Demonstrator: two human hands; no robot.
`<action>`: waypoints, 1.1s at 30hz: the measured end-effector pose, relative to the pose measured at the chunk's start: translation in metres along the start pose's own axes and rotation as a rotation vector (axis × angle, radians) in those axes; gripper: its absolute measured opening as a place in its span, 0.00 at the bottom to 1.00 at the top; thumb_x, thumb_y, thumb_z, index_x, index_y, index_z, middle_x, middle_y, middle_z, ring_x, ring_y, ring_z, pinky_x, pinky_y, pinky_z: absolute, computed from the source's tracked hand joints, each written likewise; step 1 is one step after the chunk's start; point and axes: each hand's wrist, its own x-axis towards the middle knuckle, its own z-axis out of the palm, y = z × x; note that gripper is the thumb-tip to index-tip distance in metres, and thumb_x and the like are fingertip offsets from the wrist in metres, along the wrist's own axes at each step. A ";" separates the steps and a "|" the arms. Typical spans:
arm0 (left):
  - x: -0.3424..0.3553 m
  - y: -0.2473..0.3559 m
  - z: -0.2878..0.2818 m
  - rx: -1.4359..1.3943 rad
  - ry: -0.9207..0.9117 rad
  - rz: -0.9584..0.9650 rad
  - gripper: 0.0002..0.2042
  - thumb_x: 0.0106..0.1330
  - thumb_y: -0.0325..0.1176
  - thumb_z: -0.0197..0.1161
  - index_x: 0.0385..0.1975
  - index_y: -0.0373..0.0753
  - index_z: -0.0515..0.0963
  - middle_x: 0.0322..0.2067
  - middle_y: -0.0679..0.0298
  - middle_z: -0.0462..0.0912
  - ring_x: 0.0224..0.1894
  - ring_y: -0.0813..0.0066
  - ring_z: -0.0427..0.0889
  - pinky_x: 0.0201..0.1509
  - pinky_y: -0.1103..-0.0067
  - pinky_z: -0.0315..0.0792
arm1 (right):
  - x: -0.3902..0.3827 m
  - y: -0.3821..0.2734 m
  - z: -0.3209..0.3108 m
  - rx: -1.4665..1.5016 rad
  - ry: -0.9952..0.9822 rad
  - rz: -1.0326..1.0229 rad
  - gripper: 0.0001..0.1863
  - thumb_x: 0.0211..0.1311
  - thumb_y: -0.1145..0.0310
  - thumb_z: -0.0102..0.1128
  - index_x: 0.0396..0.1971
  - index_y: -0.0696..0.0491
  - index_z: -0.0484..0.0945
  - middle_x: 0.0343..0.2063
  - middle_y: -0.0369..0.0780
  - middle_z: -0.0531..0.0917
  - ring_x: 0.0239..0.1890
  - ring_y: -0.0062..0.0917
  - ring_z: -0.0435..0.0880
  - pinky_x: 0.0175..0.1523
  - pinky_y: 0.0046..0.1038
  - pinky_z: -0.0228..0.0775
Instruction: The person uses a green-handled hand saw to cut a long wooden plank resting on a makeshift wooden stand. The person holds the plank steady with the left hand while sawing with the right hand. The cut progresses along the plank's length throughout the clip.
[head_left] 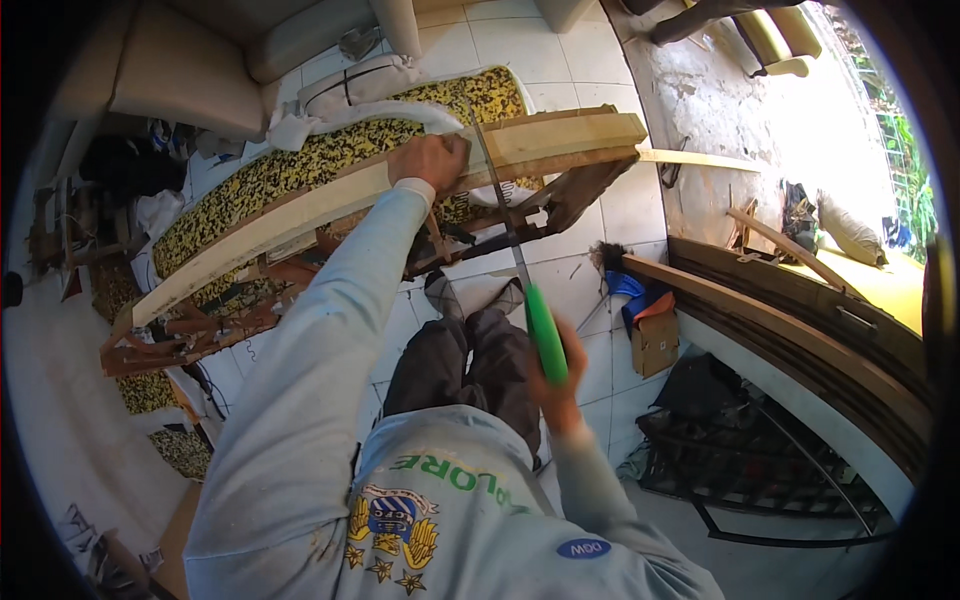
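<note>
My right hand (563,378) is closed round the green handle of a handsaw (545,330). The saw's thin blade points away from me and crosses a long pale wooden plank (340,200) a little right of my left hand (428,165). That left hand is closed on the plank, its fingers partly hidden behind the edge. The plank lies along the top of an old brown wooden frame (190,335), raised in front of my legs. I cannot tell how deep the blade sits in the wood.
Yellow-and-black speckled foam (230,225) lies beyond the frame on white floor tiles (585,280). Beige sofas (180,80) stand at the far left. On the right are wooden boards (760,310), a small cardboard box (655,340) and a black rack (740,450).
</note>
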 end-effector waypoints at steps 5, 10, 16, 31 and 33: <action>0.012 0.003 0.010 0.113 -0.021 0.183 0.31 0.75 0.58 0.47 0.43 0.38 0.92 0.46 0.41 0.91 0.51 0.42 0.91 0.59 0.56 0.82 | 0.157 0.013 0.080 0.070 -0.011 0.119 0.23 0.61 0.77 0.68 0.58 0.60 0.81 0.40 0.53 0.89 0.40 0.41 0.90 0.48 0.37 0.79; 0.004 -0.004 0.000 0.004 -0.037 -0.016 0.31 0.74 0.58 0.47 0.43 0.38 0.92 0.47 0.43 0.91 0.51 0.42 0.90 0.62 0.57 0.81 | -0.005 0.019 0.007 0.034 -0.033 0.006 0.29 0.61 0.79 0.65 0.65 0.62 0.79 0.48 0.51 0.91 0.51 0.40 0.93 0.56 0.34 0.81; 0.003 0.002 0.007 0.022 -0.046 0.026 0.32 0.75 0.58 0.45 0.44 0.38 0.93 0.47 0.43 0.92 0.51 0.44 0.91 0.62 0.58 0.81 | 0.065 0.042 0.042 0.069 0.041 0.078 0.22 0.63 0.79 0.66 0.58 0.61 0.82 0.40 0.47 0.90 0.39 0.38 0.91 0.52 0.33 0.82; 0.003 0.003 0.006 0.016 -0.020 0.049 0.33 0.76 0.58 0.43 0.42 0.37 0.92 0.44 0.40 0.91 0.49 0.41 0.91 0.60 0.56 0.82 | 0.096 0.033 0.059 0.103 0.000 0.067 0.25 0.62 0.81 0.60 0.60 0.59 0.82 0.43 0.49 0.91 0.42 0.34 0.92 0.50 0.33 0.81; 0.010 0.005 0.004 0.042 -0.057 0.090 0.33 0.76 0.58 0.44 0.42 0.36 0.92 0.44 0.40 0.91 0.49 0.40 0.91 0.60 0.55 0.81 | 0.156 0.036 0.087 0.119 -0.006 0.059 0.25 0.63 0.79 0.65 0.62 0.58 0.81 0.42 0.50 0.90 0.39 0.35 0.89 0.47 0.34 0.80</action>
